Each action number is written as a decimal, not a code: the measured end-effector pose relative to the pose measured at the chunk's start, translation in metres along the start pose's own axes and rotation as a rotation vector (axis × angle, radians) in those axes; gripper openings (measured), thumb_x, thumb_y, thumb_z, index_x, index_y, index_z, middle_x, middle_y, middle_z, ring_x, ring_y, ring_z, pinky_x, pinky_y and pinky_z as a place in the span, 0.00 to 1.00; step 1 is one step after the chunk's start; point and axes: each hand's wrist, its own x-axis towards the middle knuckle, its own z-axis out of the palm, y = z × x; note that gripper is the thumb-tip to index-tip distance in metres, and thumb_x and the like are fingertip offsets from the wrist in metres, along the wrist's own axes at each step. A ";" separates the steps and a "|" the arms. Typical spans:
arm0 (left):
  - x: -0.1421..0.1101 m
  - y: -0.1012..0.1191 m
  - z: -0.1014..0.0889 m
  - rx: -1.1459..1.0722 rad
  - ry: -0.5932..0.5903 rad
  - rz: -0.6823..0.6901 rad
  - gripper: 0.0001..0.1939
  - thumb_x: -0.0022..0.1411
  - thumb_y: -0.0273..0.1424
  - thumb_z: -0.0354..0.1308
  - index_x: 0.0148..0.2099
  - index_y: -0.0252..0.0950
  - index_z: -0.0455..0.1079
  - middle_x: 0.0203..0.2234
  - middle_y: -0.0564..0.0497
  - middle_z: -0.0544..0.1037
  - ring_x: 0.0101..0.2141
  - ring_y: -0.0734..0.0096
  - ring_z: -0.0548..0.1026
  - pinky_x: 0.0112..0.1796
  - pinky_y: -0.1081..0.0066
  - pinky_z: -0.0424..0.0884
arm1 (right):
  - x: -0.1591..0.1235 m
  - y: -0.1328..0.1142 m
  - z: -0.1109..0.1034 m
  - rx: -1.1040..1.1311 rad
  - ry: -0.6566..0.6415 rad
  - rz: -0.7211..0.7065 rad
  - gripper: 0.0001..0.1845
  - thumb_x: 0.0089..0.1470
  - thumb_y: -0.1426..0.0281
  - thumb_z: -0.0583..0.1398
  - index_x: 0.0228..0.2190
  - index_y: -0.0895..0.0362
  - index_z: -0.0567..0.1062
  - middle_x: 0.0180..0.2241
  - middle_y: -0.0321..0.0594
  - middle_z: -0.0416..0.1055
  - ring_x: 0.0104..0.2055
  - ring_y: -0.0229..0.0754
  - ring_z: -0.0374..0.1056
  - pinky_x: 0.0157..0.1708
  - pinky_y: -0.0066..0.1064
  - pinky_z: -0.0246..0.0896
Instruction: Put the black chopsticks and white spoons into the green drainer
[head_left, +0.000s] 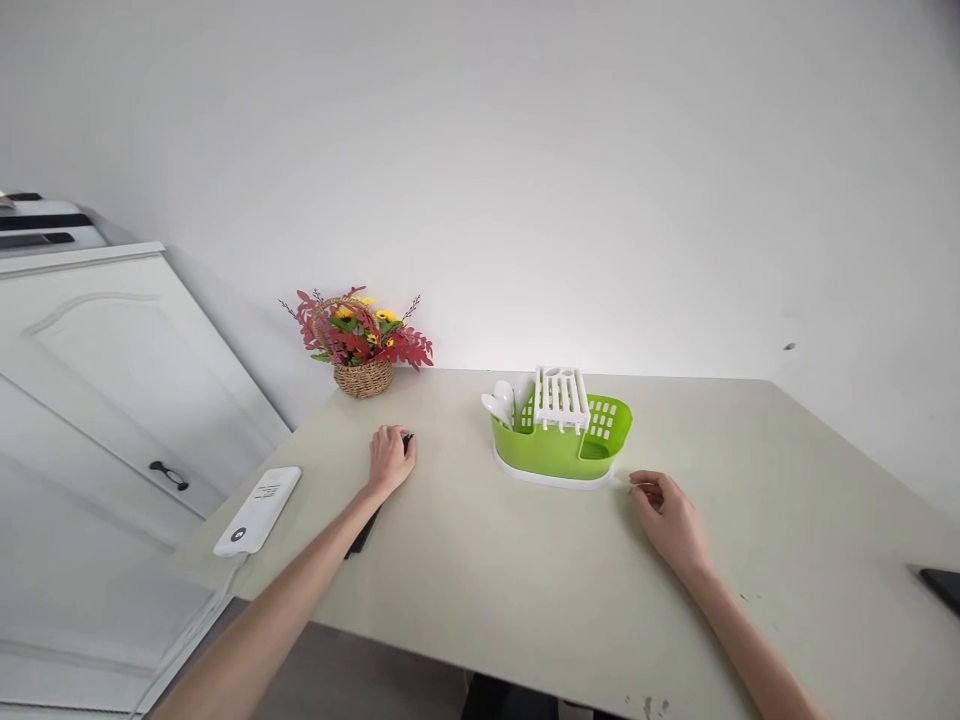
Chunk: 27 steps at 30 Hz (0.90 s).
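My left hand (388, 460) rests on the table, closed around long thin black sticks (363, 535) that look like chopsticks. Their middle is hidden under my hand and wrist. Over on the other side, my right hand (670, 515) lies with loosely bent fingers just off the right end of the green utensil holder (551, 452); I make out nothing in it. The holder stands upright on a white base tray (553, 481). White spoons (501, 402) lean in its left compartment. A white slotted rack (562, 398) with small hooks sits across its middle, and the right compartment shows its green floor.
A wicker basket of artificial flowers (364, 378) stands at the back left by the wall. A white power strip or charger (259, 510) with a cable lies at the left edge, beside a white cabinet (112, 400). A black object (943, 588) sits at the far right.
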 end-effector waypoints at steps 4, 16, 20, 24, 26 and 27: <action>0.006 0.025 -0.013 -0.064 0.072 0.088 0.12 0.67 0.34 0.56 0.51 0.36 0.69 0.50 0.34 0.72 0.53 0.41 0.69 0.55 0.44 0.64 | 0.000 0.000 0.000 0.003 -0.005 -0.011 0.17 0.54 0.58 0.56 0.41 0.53 0.75 0.42 0.44 0.78 0.39 0.46 0.74 0.42 0.40 0.66; 0.062 0.190 -0.044 -0.303 -0.036 0.522 0.20 0.66 0.38 0.62 0.58 0.40 0.67 0.56 0.43 0.76 0.57 0.55 0.73 0.60 0.56 0.66 | 0.001 0.002 0.002 0.012 -0.009 -0.025 0.16 0.54 0.60 0.55 0.41 0.53 0.75 0.41 0.43 0.78 0.37 0.45 0.73 0.40 0.39 0.65; 0.073 0.224 -0.041 -0.130 -0.215 0.603 0.26 0.60 0.35 0.66 0.60 0.41 0.70 0.59 0.44 0.75 0.58 0.48 0.73 0.58 0.53 0.67 | 0.002 0.002 0.003 0.021 -0.005 -0.035 0.16 0.54 0.60 0.55 0.40 0.53 0.75 0.40 0.43 0.78 0.37 0.45 0.72 0.40 0.38 0.65; 0.077 0.235 -0.036 -0.087 -0.246 0.637 0.21 0.59 0.28 0.64 0.56 0.41 0.74 0.52 0.45 0.80 0.51 0.51 0.78 0.51 0.58 0.72 | 0.003 0.000 0.004 0.032 0.002 -0.051 0.15 0.54 0.61 0.55 0.40 0.53 0.75 0.40 0.43 0.78 0.37 0.45 0.72 0.40 0.39 0.66; 0.077 0.235 -0.036 -0.083 -0.223 0.633 0.20 0.59 0.26 0.63 0.54 0.41 0.75 0.48 0.45 0.80 0.49 0.53 0.78 0.49 0.59 0.73 | 0.003 -0.001 0.005 0.039 0.001 -0.063 0.15 0.54 0.61 0.54 0.40 0.53 0.75 0.41 0.43 0.78 0.38 0.45 0.73 0.41 0.39 0.66; 0.076 0.235 -0.036 -0.081 -0.208 0.628 0.19 0.59 0.26 0.63 0.53 0.41 0.75 0.48 0.45 0.80 0.48 0.53 0.78 0.48 0.59 0.73 | 0.003 -0.001 0.005 0.042 0.000 -0.069 0.15 0.54 0.61 0.54 0.40 0.53 0.75 0.41 0.43 0.78 0.38 0.45 0.73 0.41 0.39 0.66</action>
